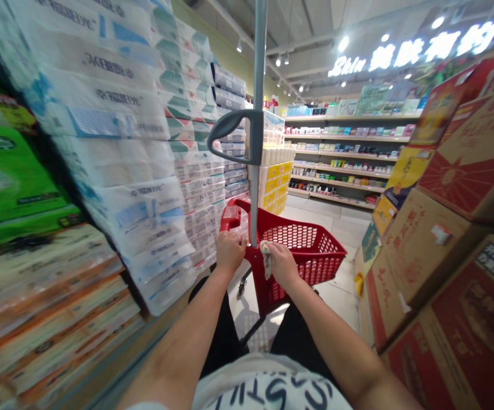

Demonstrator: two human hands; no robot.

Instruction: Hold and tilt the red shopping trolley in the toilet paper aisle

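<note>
A red plastic shopping basket cart (320, 272) stands in front of my body, with slotted sides and a tall grey pole (260, 62) rising at its near end. On the pole sits a dark grey loop handle (235, 135). My left hand (231, 250) is closed round the cart's red rim, left of the pole. Right of the pole, my right hand (281, 265) is closed on a crumpled whitish cloth (267, 261), pressed to the near rim of the basket. The fingertips of my right hand are partly hidden.
Stacked tissue packs (131, 108) wall the left side, with green packs (11, 154) nearer. Piled cardboard boxes (426, 245) line the right. Pale floor (336, 296) runs between them to stocked shelves (349, 136) at the back. A cart wheel (241, 287) shows below.
</note>
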